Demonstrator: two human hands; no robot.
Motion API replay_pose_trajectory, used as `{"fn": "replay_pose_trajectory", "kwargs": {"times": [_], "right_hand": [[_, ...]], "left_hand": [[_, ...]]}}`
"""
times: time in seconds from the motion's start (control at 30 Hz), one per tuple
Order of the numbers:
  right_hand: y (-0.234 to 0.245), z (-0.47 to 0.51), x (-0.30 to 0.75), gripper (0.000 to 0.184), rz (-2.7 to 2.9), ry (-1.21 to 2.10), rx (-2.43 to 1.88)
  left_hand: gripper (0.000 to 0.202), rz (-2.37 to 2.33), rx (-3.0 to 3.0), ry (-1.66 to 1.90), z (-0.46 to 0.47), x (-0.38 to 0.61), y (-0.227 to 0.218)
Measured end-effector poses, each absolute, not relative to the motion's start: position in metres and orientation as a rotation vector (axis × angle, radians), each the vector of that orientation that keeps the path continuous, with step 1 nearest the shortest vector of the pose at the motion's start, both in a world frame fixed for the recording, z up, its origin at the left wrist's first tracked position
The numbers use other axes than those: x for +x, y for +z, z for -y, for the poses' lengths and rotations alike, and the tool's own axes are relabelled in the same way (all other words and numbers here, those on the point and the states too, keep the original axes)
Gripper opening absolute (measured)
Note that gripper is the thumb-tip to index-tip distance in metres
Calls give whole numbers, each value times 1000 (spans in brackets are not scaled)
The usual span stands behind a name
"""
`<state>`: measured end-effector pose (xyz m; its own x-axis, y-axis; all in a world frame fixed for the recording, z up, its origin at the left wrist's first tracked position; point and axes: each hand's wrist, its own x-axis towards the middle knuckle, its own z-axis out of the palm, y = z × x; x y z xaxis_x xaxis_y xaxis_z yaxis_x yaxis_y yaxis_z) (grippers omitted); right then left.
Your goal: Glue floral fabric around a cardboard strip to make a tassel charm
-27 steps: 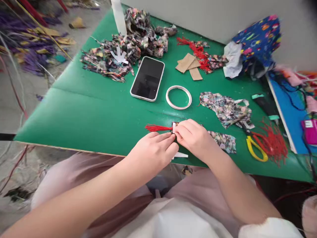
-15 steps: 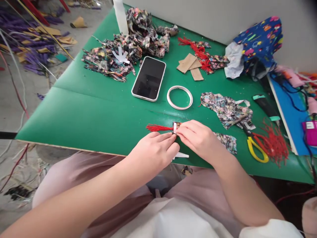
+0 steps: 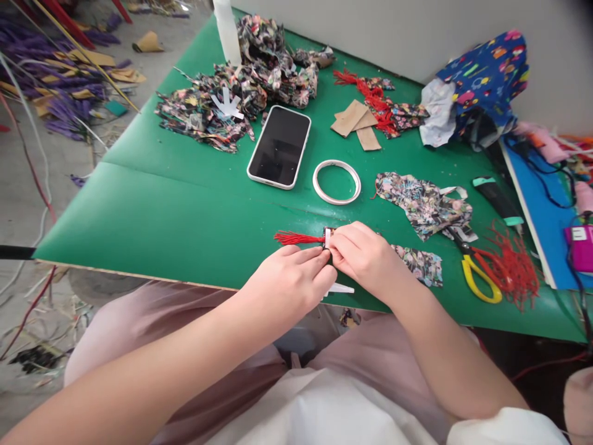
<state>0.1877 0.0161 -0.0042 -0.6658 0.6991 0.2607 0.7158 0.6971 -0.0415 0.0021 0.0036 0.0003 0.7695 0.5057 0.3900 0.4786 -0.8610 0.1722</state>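
Right hand [image 3: 364,250], edged left, pinches a narrow white tape strip [image 3: 328,238]; a red thread tassel [image 3: 299,238] points left, nearer the left hand [image 3: 296,275], whose grip I can't see.

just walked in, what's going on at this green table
A person is working with both bare hands on a small patterned piece with a red tassel at one end and a white strip across it. The left hand has its fingertips at the piece's near edge; the right hand has its fingers at the strip, their exact grip hidden. A phone and a white ring lie beyond the hands.
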Motion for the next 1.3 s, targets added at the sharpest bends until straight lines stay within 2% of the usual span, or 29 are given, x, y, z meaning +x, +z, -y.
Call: {"fn": "replay_pose_trajectory", "kwargs": {"times": [0.43,1.3], "right_hand": [[7,-15,193,19,2573,187,-1139],[3,-14,193,22,2586,166,-1151]], "left_hand": [[18,-806,2902,645,-3,1,0],[17,-796,2900,624,-3,2,0]]}}
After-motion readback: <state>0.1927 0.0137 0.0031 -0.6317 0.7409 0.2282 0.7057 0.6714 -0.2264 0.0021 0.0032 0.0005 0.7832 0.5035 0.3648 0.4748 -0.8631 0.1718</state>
